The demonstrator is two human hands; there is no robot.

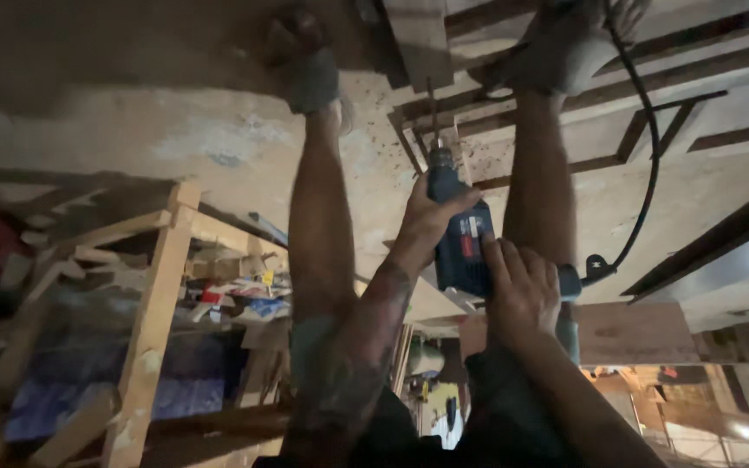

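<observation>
Nearest: both forearms run up from the bottom edge to a blue drill (461, 243).

Left hand (431, 217) is wrapped round the drill's front body just behind the chuck, fingers curled tight on it. Right hand (520, 290) is clamped on the rear grip, fingers closed around it.

The drill sits mid-frame between the person's bare legs, bit (432, 113) pointing away from the camera and meeting a dark wood strip (418, 43) on the floor. Whether the bit tip is in the wood or only touching it, cannot tell. A black cable (648, 156) leaves the drill's rear, loops out to the right and arcs past the right foot (565, 39).

Feet: the left foot (305, 65) and the right one stand either side of the strip, both blurred. Footwear type unclear.

Surface: a pale, dusty floor (218, 130), mottled, with dark specks scattered round the bit. Dark wood battens (652, 130) lie flat on it to the right in a rectangular frame pattern, more of them running off towards the edge.

Further out: a light timber frame (153, 321) stands at left, with wood offcuts and mixed clutter heaped behind it. A plywood board (635, 334) lies at right. Beyond it is a dim workshop area with a bright lamp spot (743, 431), details too blurred to tell.
</observation>
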